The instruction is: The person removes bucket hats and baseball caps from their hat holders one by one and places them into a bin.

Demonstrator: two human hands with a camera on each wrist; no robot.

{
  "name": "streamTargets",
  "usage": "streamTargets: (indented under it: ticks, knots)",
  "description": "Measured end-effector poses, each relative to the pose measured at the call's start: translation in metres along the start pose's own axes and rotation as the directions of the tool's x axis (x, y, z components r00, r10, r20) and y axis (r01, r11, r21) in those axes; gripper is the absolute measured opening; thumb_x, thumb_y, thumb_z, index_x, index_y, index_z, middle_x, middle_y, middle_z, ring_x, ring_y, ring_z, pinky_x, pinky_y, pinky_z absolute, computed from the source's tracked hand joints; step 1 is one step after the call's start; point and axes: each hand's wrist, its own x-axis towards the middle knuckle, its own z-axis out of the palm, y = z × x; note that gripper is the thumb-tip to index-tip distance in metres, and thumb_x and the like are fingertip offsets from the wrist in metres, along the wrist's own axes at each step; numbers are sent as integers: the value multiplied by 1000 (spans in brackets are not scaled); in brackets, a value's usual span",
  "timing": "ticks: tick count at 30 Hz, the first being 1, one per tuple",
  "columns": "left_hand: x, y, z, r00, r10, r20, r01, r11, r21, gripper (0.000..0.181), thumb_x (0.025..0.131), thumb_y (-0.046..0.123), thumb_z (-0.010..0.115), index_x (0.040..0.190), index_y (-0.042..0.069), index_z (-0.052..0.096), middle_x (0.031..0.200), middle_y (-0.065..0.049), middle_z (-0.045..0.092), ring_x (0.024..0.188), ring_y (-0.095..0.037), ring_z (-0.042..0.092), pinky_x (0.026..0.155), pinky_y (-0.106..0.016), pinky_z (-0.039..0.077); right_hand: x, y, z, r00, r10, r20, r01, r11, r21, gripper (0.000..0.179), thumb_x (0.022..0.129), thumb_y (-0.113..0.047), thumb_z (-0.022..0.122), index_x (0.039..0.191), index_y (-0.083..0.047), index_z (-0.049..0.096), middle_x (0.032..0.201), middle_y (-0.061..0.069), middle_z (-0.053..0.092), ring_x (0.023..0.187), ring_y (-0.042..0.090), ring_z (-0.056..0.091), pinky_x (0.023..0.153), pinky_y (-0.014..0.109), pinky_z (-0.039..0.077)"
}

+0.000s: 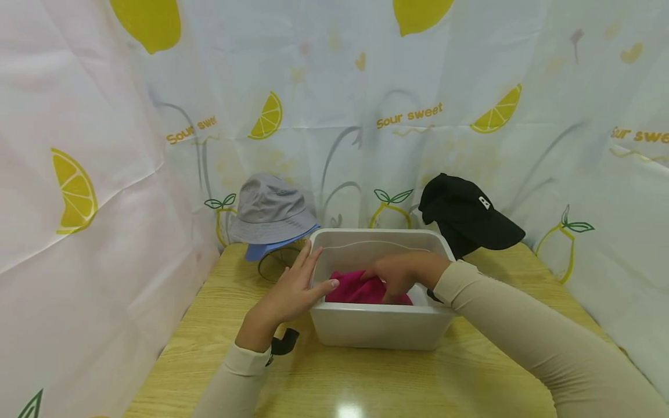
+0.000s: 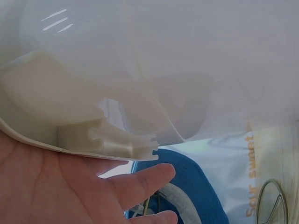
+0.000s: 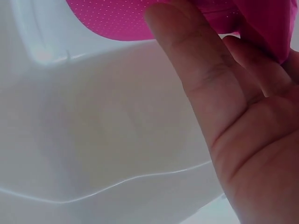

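A white plastic bin stands on the table, with a bright pink hat inside it. My right hand reaches down into the bin and grips the hat. In the right wrist view, the pink hat shows a rounded edge with small white dots, and my fingers lie against it. My left hand rests at the bin's left rim with straight fingers, the thumb reaching over the rim toward the hat. The left wrist view has the palm against the rim.
On the back left, a grey bucket hat sits over a blue hat on a wire stand. A black cap stands at the back right. A lemon-print curtain hangs behind and along both sides of the wooden table.
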Motion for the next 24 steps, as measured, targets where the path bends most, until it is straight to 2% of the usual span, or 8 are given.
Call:
streamTargets:
  ticks: [6, 11, 24]
  knots:
    - [0, 0, 0, 1000, -3, 2, 3, 1000, 6, 93, 99, 68, 52, 168, 16, 17, 175, -10, -3, 157, -37, 23, 122, -73, 6, 0, -3, -1, 1000, 1, 8, -1, 1000, -26, 71, 83, -34, 89, 146, -22, 60, 120, -13, 65, 109, 12, 57, 100, 35, 53]
    - [0, 1, -1, 1000, -6, 8, 6, 1000, -2, 93, 98, 69, 52, 168, 19, 16, 176, -8, -4, 157, -39, 23, 122, -72, 7, -1, -5, -1, 1000, 2, 7, -1, 999, -48, 69, 83, -33, 89, 145, -22, 61, 119, -12, 66, 108, 12, 58, 99, 34, 53]
    - [0, 1, -1, 1000, -4, 8, 4, 1000, 1, 93, 98, 68, 53, 168, 18, 17, 175, -9, -4, 155, -39, 28, 122, -72, 7, 1, -3, -1, 1000, -21, 15, 21, 999, -34, 70, 83, -34, 88, 146, -22, 60, 125, -12, 66, 112, 11, 58, 103, 34, 52]
